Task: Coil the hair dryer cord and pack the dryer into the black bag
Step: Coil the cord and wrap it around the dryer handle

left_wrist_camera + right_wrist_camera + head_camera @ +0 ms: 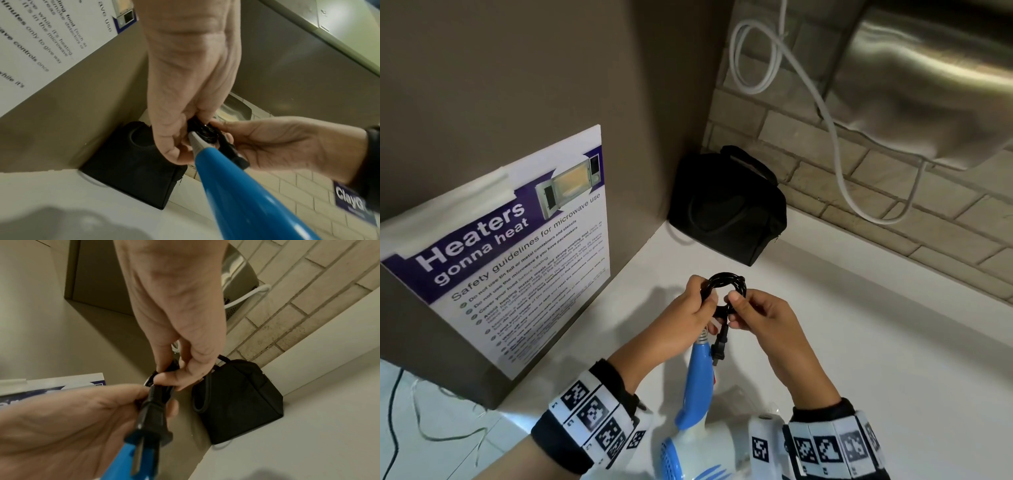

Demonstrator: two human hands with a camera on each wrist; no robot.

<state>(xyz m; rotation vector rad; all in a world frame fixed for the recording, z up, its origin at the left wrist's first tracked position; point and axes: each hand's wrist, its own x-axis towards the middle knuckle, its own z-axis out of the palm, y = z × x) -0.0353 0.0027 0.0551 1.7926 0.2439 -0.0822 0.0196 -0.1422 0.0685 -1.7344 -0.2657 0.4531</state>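
The black cord [726,281] is wound into a small coil above the counter. My left hand [697,303] pinches its left side, my right hand [748,310] pinches its right side. The black plug [718,349] hangs below the coil beside the dryer's blue handle [700,380]. The blue and white hair dryer [709,442] hangs from the cord, its body low between my wrists. The black bag [726,209] sits zipped in the back corner of the counter. In the wrist views the coil [206,134], the plug [153,415], the handle [242,198] and the bag [236,400] show.
A grey cabinet with a microwave safety poster [517,246] stands to the left. A steel wall dryer [935,82] with a white hose [835,137] hangs above the brick wall on the right. White counter [859,325] spreads to the right of my hands.
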